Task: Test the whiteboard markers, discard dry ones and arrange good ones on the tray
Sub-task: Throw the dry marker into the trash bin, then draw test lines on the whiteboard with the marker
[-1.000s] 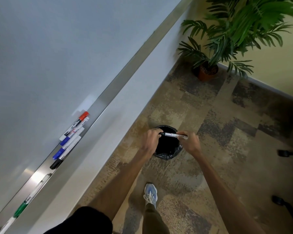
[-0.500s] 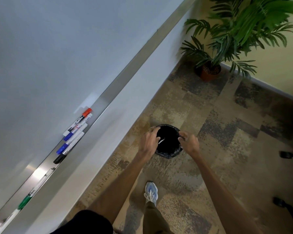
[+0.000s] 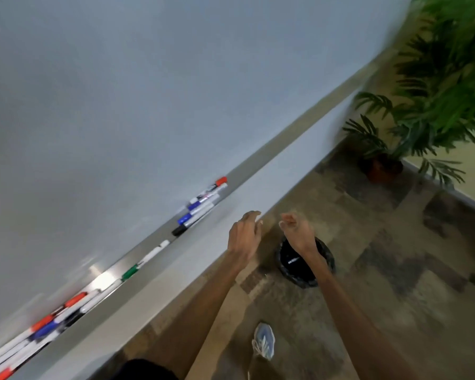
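A small black-lined bin (image 3: pixel 324 261) stands on the carpet, and a white marker (image 3: pixel 294 260) lies inside it. My right hand (image 3: pixel 298 231) hovers above the bin's near rim, fingers loosely curled, empty. To its left is my left hand (image 3: pixel 244 234), relaxed and empty, close to the wall below the tray. The whiteboard's metal tray (image 3: pixel 148 250) carries a neat group of red, blue and black markers (image 3: pixel 199 207), a lone green marker (image 3: pixel 144 261), and a blurred pile of markers (image 3: pixel 39 327) at the lower left.
A potted palm (image 3: pixel 428 105) stands in the corner at the right. My shoe (image 3: pixel 263 341) is on the patterned carpet below the bin. The whiteboard (image 3: pixel 121 91) fills the left of the view.
The marker that both hands held over the bin has dropped into it. Both hands have let go and lifted up and left, and the view has swung toward the tray.
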Demonstrator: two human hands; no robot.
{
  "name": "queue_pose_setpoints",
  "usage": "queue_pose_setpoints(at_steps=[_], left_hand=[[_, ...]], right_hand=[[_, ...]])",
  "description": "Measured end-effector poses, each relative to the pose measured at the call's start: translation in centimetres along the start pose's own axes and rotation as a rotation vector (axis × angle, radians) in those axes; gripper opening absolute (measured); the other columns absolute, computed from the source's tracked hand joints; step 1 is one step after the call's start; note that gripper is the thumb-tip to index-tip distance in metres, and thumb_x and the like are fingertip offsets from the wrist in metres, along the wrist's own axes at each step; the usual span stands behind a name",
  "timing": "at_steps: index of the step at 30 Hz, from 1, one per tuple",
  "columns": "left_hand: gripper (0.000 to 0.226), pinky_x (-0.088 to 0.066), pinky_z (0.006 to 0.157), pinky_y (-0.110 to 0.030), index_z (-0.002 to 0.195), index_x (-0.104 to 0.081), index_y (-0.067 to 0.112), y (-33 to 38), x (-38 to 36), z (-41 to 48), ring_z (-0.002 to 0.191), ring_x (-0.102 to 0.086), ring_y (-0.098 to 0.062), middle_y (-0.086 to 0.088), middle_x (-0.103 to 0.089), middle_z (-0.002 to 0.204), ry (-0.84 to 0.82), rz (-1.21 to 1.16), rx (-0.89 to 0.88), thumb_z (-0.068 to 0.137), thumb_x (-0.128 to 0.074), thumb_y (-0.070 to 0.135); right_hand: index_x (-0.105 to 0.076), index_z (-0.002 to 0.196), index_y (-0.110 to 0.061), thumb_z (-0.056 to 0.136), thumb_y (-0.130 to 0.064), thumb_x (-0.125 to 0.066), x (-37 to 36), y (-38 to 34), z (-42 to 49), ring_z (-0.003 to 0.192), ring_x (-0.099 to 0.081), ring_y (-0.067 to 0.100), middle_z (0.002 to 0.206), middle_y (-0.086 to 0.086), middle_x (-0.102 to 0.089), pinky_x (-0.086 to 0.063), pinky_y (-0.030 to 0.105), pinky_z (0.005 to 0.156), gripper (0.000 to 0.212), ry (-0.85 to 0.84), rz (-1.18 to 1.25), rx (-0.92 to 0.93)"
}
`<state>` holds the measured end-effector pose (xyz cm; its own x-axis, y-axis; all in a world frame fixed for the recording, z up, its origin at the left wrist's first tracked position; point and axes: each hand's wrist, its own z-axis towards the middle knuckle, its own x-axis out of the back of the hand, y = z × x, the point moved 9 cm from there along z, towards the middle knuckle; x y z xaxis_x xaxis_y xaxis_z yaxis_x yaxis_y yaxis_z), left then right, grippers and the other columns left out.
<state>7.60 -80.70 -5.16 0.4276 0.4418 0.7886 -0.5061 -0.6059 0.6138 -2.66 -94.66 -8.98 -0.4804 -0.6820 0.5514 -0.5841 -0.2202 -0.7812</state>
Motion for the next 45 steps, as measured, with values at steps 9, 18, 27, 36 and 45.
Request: queue_pose_setpoints(at_steps=[9, 18, 27, 36, 45], left_hand=[[0.028, -0.053, 0.085, -0.038, 0.124, -0.061, 0.018, -8.4, 17.4, -7.6, 0.093, -0.066, -0.03, -0.008, -0.07, 0.11, 0.25, -0.005, 0.112, 0.102, -0.045, 0.026], [0.03, -0.048, 0.087, -0.036, 0.126, -0.059, 0.018, -19.3, 30.7, -18.3, 0.101, -0.065, -0.032, -0.009, -0.071, 0.113, 0.478, 0.041, 0.21, 0.102, -0.045, 0.026], [0.029, -0.053, 0.073, -0.036, 0.105, -0.065, 0.025, -31.1, 37.9, -30.2, 0.082, -0.069, -0.024, -0.001, -0.074, 0.087, 0.624, 0.116, 0.372, 0.098, -0.039, 0.037], [0.024, -0.048, 0.074, -0.034, 0.101, -0.069, 0.023, -38.8, 40.9, -40.9, 0.086, -0.068, -0.028, -0.006, -0.074, 0.083, 0.655, 0.174, 0.6, 0.091, -0.051, 0.035], [0.034, -0.046, 0.09, -0.034, 0.105, -0.07, 0.019, -44.2, 39.5, -47.3, 0.094, -0.067, -0.027, -0.004, -0.074, 0.1, 0.465, 0.24, 0.701, 0.076, -0.054, 0.017]], right_hand=[[-0.067, 0.116, -0.016, 0.096, -0.024, -0.061, -11.5, -16.5, -6.8, 0.101, -0.066, 0.019, 0.113, 0.002, -0.071, -0.049, 0.03, 0.093, 0.022, -0.079, 0.021, 0.248], [-0.069, 0.107, -0.013, 0.093, -0.017, -0.065, -25.2, -27.6, -16.3, 0.096, -0.066, 0.016, 0.103, 0.003, -0.072, -0.052, 0.033, 0.094, 0.015, -0.241, 0.038, 0.438], [-0.069, 0.076, -0.031, 0.09, -0.023, -0.064, -37.5, -33.8, -26.7, 0.083, -0.067, 0.012, 0.081, -0.012, -0.072, -0.053, 0.028, 0.078, 0.017, -0.398, -0.091, 0.578], [-0.075, 0.083, -0.023, 0.087, -0.027, -0.065, -46.9, -34.8, -34.6, 0.083, -0.067, 0.015, 0.083, -0.008, -0.074, -0.046, 0.024, 0.07, 0.012, -0.556, -0.245, 0.665], [-0.074, 0.096, -0.023, 0.088, -0.021, -0.063, -53.1, -32.8, -40.9, 0.091, -0.067, 0.014, 0.096, -0.006, -0.074, -0.049, 0.026, 0.077, 0.014, -0.69, -0.415, 0.858]])
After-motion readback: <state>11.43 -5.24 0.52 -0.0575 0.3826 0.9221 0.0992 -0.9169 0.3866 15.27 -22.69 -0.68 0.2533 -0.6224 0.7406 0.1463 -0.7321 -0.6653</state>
